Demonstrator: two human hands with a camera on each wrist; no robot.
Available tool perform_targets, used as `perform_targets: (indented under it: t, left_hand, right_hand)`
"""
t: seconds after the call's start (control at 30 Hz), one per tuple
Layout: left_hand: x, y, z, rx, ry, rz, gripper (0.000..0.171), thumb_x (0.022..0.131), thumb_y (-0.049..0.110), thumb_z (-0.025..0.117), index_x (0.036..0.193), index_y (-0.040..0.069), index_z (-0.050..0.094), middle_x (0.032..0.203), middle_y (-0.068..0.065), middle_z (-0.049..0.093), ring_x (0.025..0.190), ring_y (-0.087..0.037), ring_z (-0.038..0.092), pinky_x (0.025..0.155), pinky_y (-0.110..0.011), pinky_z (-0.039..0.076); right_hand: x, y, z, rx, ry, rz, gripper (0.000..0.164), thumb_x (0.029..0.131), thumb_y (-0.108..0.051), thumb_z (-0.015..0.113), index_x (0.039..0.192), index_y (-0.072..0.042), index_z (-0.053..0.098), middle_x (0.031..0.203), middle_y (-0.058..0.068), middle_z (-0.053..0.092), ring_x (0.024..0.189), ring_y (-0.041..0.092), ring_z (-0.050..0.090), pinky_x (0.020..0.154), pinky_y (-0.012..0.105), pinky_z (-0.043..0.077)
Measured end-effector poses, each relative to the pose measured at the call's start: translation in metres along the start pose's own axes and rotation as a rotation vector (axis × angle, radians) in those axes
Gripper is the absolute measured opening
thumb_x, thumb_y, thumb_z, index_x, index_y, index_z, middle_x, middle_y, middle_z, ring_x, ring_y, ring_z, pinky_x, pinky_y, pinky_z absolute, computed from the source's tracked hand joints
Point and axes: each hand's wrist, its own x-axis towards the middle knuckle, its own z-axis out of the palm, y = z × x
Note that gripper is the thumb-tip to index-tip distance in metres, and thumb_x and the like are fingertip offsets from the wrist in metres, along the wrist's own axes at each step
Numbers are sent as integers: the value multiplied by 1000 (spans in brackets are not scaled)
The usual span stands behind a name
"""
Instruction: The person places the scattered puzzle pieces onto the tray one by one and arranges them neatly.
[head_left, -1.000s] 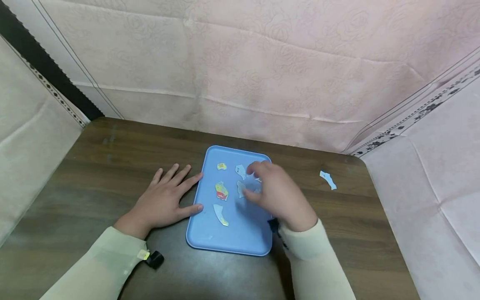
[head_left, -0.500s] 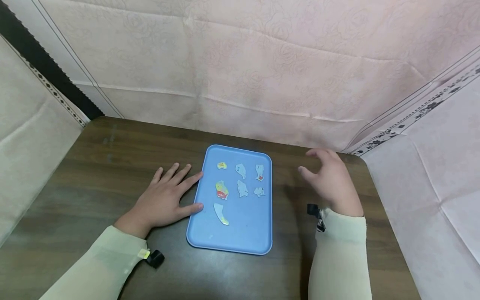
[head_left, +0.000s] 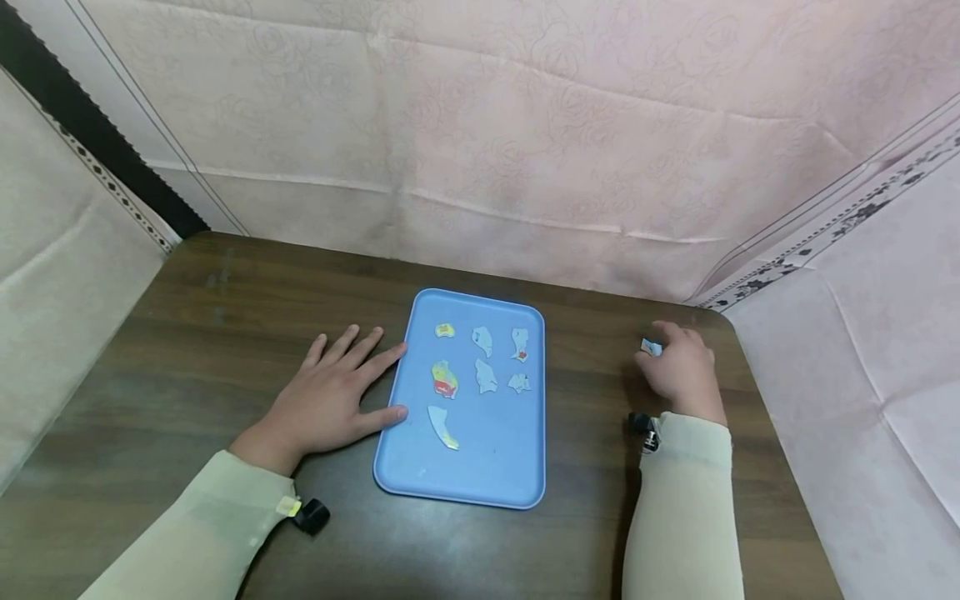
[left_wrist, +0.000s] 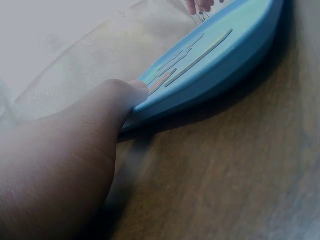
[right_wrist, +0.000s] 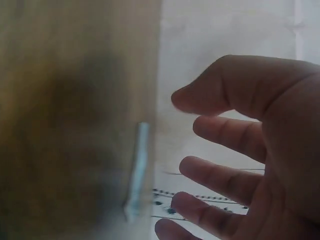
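My left hand (head_left: 322, 404) lies spread on the table, its thumb (left_wrist: 137, 91) and index fingertip touching the left rim of the blue tray (head_left: 487, 492). Several thin, irregular printed puzzle pieces lie flat inside, among them a yellow and red piece (head_left: 444, 380), a pale curved piece (head_left: 442, 428) and a light-blue piece (head_left: 482, 341). Off to the right, my right hand (head_left: 684, 375) hovers at another light-blue piece (head_left: 651, 347) on the table, partly covering it in the head view. In the right wrist view, the fingers are extended, with a gap between them and that piece (right_wrist: 138, 172).
The brown wooden table (head_left: 247, 333) carries the tray near its middle. Pale patterned cloth (head_left: 480, 150) stands behind it and along both sides. Small black wrist cameras (head_left: 311, 518) are worn at the sleeves.
My right hand has moved from above the tray's upper right pieces over to the loose light-blue piece on the right. My left hand and the tray stay practically in place.
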Motion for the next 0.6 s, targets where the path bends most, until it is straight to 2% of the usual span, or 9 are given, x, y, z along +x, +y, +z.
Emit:
perform_targets:
  t: [0.1, 0.33, 0.47, 0.6]
  left_hand:
    - [0, 0, 0, 0, -2, -1, 99, 98, 93, 52, 180, 46, 22, 189, -9, 22, 176, -46, 11, 135, -81, 5]
    - [1, -2, 3, 2, 6, 4, 99, 97, 96, 48, 179, 48, 21, 189, -8, 22, 176, -46, 12, 135, -81, 5]
    - [1, -2, 3, 3, 6, 4, 99, 97, 96, 48, 180, 47, 21, 189, -9, 23, 176, -46, 12, 135, -81, 5]
    - [0, -2, 3, 2, 3, 2, 99, 97, 95, 48, 180, 47, 21, 189, -9, 22, 176, -46, 12, 135, -81, 5]
  right_hand:
    - [3, 6, 5, -23, -18, 4, 67, 106, -24, 67, 165, 3, 49, 164, 40, 46, 148, 61, 43, 122, 75, 31]
    - [7, 15, 8, -34, -67, 61, 71, 107, -23, 63, 169, 3, 42, 169, 42, 40, 150, 64, 41, 124, 76, 33]
    - [9, 16, 8, -45, -87, 61, 70, 107, -20, 60, 170, 4, 41, 170, 43, 37, 154, 66, 38, 127, 77, 30]
    - [9, 16, 8, -58, -92, 44, 66, 106, -17, 60, 168, 4, 46, 168, 43, 39, 152, 66, 39, 126, 77, 33]
